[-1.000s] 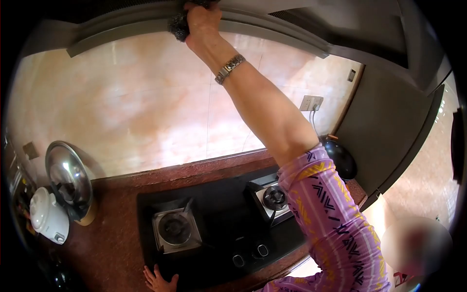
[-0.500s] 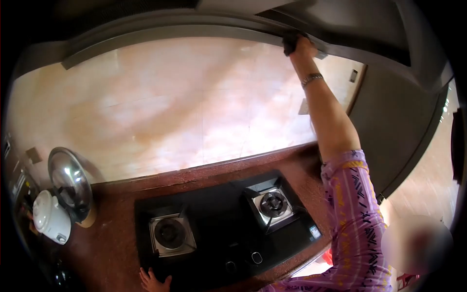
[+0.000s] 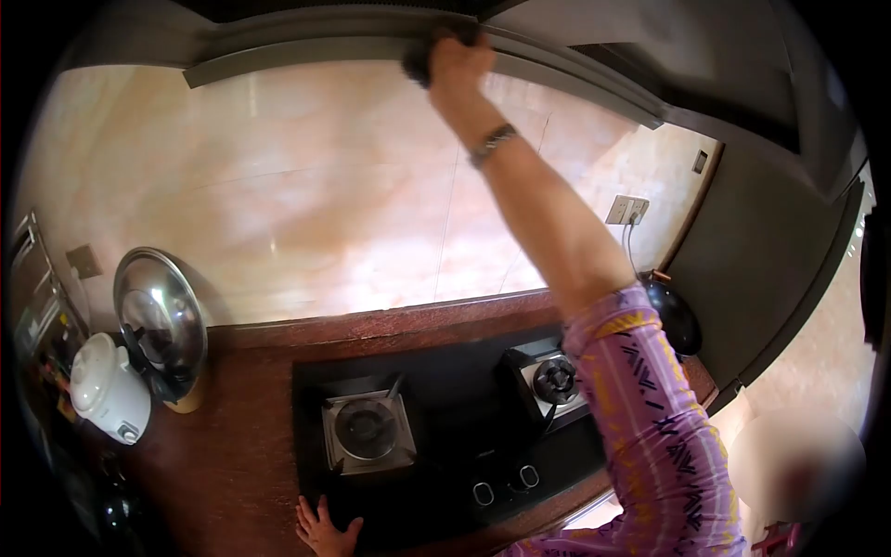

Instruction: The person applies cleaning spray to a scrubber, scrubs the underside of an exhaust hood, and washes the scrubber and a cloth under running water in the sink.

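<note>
My right hand (image 3: 459,65) is raised at the top centre, its fingers wrapped round a dark, fuzzy scouring pad (image 3: 418,63). The pad touches the lower edge of the grey range hood (image 3: 306,58). A metal watch band circles that wrist, and the sleeve is purple with a pattern. At the lower left, my left hand (image 3: 325,531) rests with spread fingers at the front edge of the black gas stove (image 3: 455,395), holding nothing. The stove has two burners, and its right one is partly covered by my arm.
A white cooker (image 3: 111,390) stands at the left beside a leaning metal lid (image 3: 162,320). Behind the stove is a pinkish wall (image 3: 325,204) with a socket (image 3: 627,210). A black pan (image 3: 676,320) sits at the right, beside a dark cabinet panel (image 3: 770,232).
My right hand moved right along the hood with the pad, then back left to near the middle. My left hand stays at the stove edge. The view has shifted a little.
</note>
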`<state>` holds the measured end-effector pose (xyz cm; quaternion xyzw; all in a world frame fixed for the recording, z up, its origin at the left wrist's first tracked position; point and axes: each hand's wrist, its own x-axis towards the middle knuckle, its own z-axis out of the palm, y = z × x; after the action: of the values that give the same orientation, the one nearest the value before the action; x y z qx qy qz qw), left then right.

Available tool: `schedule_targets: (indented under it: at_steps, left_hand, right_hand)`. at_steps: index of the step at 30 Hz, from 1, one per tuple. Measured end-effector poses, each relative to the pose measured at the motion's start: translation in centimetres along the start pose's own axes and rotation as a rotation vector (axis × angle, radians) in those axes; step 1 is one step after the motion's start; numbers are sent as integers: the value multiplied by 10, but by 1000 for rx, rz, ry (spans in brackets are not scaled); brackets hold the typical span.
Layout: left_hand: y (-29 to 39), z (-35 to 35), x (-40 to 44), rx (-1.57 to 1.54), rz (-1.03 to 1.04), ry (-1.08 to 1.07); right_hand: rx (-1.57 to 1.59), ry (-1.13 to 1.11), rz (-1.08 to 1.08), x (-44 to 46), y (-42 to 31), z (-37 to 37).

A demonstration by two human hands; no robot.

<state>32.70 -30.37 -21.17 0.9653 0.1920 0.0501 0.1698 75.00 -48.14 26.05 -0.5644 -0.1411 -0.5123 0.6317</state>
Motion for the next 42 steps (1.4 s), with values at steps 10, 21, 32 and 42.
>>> schedule_targets:
  at_steps: [10, 21, 32, 42]
  left_hand:
    - [-28, -11, 2, -105, 160, -86]
    - [-21, -11, 2, -84, 162, -74]
    - [-18, -12, 2, -104, 103, -88]
    - [-35, -12, 7, -104, 199, -164]
  right_hand:
    - [97, 69, -35, -31, -18, 10]
    - [-662, 140, -272, 19, 16, -46]
    - [-768, -135, -691, -13, 10, -50]
    - [-767, 2, -687, -7, 19, -50]
